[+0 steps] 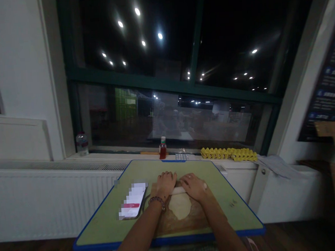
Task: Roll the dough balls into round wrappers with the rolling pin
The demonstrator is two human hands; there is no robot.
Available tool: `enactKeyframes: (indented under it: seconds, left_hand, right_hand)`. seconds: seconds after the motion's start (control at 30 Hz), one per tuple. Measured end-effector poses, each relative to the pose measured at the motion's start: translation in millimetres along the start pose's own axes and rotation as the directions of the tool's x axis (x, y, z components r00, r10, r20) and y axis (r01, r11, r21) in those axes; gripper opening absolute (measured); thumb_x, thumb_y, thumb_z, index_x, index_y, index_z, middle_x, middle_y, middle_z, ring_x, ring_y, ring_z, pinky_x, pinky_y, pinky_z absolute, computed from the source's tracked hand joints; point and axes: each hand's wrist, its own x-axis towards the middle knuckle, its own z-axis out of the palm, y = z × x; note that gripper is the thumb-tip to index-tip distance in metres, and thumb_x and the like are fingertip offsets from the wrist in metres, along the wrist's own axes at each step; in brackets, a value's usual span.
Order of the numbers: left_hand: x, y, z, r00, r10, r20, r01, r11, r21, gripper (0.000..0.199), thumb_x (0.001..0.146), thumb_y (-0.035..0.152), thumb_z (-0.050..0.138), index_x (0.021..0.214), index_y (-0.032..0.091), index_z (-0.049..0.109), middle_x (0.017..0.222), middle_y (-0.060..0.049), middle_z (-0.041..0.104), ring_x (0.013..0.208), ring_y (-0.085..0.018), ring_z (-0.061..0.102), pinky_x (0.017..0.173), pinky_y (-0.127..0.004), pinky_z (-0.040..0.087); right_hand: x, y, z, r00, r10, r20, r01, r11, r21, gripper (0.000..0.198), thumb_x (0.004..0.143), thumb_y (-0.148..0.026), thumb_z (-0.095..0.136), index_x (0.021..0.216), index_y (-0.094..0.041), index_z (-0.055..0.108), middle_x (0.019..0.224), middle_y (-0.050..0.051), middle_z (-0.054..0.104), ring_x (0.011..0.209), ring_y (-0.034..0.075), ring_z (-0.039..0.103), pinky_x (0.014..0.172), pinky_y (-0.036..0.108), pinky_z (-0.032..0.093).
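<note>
A pale rolling pin [178, 191] lies crosswise at the far side of a flat, roughly round sheet of dough [180, 207]. My left hand [165, 184] rests over the pin's left part, fingers pointing forward; a beaded bracelet circles that wrist. Over the right part lies my right hand [193, 186], palm down, with the pin's end showing just past it. Both hands hold the pin from above and cover much of it. Under the dough is a brown wooden board [184, 226], partly hidden by my forearms.
The board sits on a green, blue-edged table [105, 230]. Left of it lies a lit phone [133, 202]. On the windowsill stand a red sauce bottle [162, 149], a clear plastic jug [82, 144] and yellow egg trays [229, 154]. A white radiator [48, 203] runs behind.
</note>
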Motion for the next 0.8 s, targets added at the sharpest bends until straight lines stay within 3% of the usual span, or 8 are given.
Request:
enactKeyframes:
  seconds: [0.07, 0.2, 0.37, 0.53, 0.67, 0.8]
  left_hand:
    - [0.9, -0.5, -2.4, 1.0, -0.006, -0.026, 0.006, 1.0, 0.016, 0.036, 0.097, 0.024, 0.03, 0.11, 0.014, 0.062, 0.107, -0.017, 0.065, 0.103, -0.029, 0.058, 0.086, -0.044, 0.04]
    - [2.2, 0.4, -6.4, 0.997, -0.005, -0.078, 0.006, 1.0, 0.022, 0.035, 0.098, 0.025, 0.03, 0.102, 0.016, 0.064, 0.102, -0.013, 0.067, 0.099, -0.025, 0.059, 0.086, -0.039, 0.039]
    - [-3.3, 1.9, -18.9, 0.983, 0.03, -0.179, -0.04, 0.998, -0.054, 0.031, 0.097, 0.024, 0.033, 0.096, 0.018, 0.064, 0.103, -0.008, 0.068, 0.101, -0.022, 0.058, 0.094, -0.038, 0.034]
    - [-23.9, 3.9, -31.8, 0.946, -0.009, -0.323, -0.055, 0.981, -0.187, 0.025, 0.094, 0.022, 0.037, 0.103, 0.023, 0.06, 0.112, -0.004, 0.065, 0.109, -0.021, 0.053, 0.099, -0.039, 0.03]
    - [-43.2, 4.9, -21.7, 0.971, 0.039, -0.238, -0.084, 0.98, -0.182, 0.029, 0.087, 0.014, 0.041, 0.106, 0.027, 0.059, 0.12, -0.001, 0.06, 0.115, -0.021, 0.048, 0.099, -0.039, 0.031]
    - [-51.2, 2.6, -2.7, 0.985, 0.149, -0.083, -0.166, 0.948, -0.273, 0.033, 0.083, 0.01, 0.043, 0.102, 0.028, 0.064, 0.117, -0.001, 0.063, 0.115, -0.021, 0.049, 0.099, -0.04, 0.033]
  right_hand:
    - [-6.3, 2.0, -7.4, 0.997, -0.072, 0.016, 0.072, 0.997, 0.011, 0.038, 0.099, -0.036, 0.033, 0.104, -0.022, 0.068, 0.108, 0.003, 0.07, 0.108, 0.017, 0.056, 0.096, 0.026, 0.037]
    - [-16.5, 0.6, -20.7, 1.0, -0.023, -0.021, 0.024, 1.0, 0.004, 0.038, 0.098, -0.044, 0.037, 0.101, -0.024, 0.069, 0.106, 0.003, 0.069, 0.105, 0.017, 0.058, 0.094, 0.027, 0.038]
    - [-16.7, -2.0, -19.8, 0.996, -0.059, 0.063, 0.061, 0.998, -0.028, 0.036, 0.09, -0.056, 0.051, 0.101, -0.026, 0.067, 0.104, 0.001, 0.069, 0.097, 0.017, 0.063, 0.083, 0.026, 0.042]
    - [-11.2, 4.3, -6.8, 0.992, 0.127, -0.011, -0.127, 0.978, -0.168, 0.039, 0.098, -0.047, 0.037, 0.097, -0.022, 0.066, 0.099, 0.005, 0.069, 0.087, 0.017, 0.067, 0.073, 0.025, 0.045]
    - [-10.2, 10.1, -0.8, 0.989, 0.144, -0.01, -0.142, 0.952, -0.272, 0.034, 0.1, -0.03, 0.033, 0.105, -0.023, 0.066, 0.103, 0.009, 0.067, 0.09, 0.017, 0.067, 0.069, 0.024, 0.047]
    - [-10.4, 11.7, 2.0, 0.975, 0.222, -0.032, -0.222, 0.934, -0.281, 0.036, 0.1, -0.029, 0.032, 0.109, -0.022, 0.066, 0.104, 0.01, 0.066, 0.085, 0.016, 0.068, 0.069, 0.024, 0.048]
